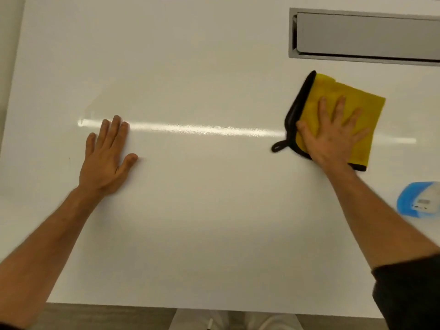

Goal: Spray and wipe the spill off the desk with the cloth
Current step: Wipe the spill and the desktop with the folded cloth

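Now right hand [333, 136] flat on yellow cloth [342, 96], bottle [421, 201] label unreadable

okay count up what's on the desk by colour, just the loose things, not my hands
Yellow: 1, the cloth, black-edged, under the right hand
Blue and white: 1, the spray bottle, at the right edge, partly cut off
Total: 2
The left hand lies flat on the bare desk.

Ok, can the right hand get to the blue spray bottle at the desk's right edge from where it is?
Probably yes. The right hand lies flat on the yellow cloth, holding nothing, and the spray bottle lies just nearer and to its right with only bare desk between them.
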A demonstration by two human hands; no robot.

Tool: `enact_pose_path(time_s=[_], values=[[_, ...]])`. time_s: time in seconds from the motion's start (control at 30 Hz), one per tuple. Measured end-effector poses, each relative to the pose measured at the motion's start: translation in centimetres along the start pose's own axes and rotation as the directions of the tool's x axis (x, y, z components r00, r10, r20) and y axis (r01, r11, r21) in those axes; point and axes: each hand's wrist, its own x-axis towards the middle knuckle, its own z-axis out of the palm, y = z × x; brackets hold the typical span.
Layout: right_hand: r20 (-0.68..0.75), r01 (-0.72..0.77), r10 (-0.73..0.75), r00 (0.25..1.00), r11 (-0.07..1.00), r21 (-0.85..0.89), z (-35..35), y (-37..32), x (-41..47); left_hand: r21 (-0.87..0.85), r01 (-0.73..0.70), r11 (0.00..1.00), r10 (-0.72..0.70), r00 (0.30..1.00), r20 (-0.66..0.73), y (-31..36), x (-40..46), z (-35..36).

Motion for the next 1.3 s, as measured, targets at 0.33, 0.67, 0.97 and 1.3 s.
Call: enact_pose_path(time_s=[0.33, 0.67, 0.97, 1.3], values=[[0.178, 0.789, -0.78, 0.6, 0.613, 0.028, 9.3, -19.2, -24.9, 0.011, -0.005, 1.0, 0.005, 1.0, 0.002, -0.1, -0.1, -0.1], [0.276, 0.782, -0.742, 0.611, 0.62, -0.067, 7.9, 2.1, -28.2, -0.007, 0.02, 1.0, -0.02, 0.999, 0.036, 1.2, -0.1, -0.5], [0.13, 0.171, -0.148, 0.98, 0.967, -0.189, 1.4, 12.6, -12.9, -0.006, -0.116, 0.993, 0.117, 0.993, 0.02, 8.0, 4.4, 0.6], [0.001, 0.274, -0.275, 0.962, 0.96, -0.048, 0.6, -5.6, 0.9, 0.008, -0.095, 0.995, 0.095, 0.995, 0.005, 8.6, 5.1, 0.9]])
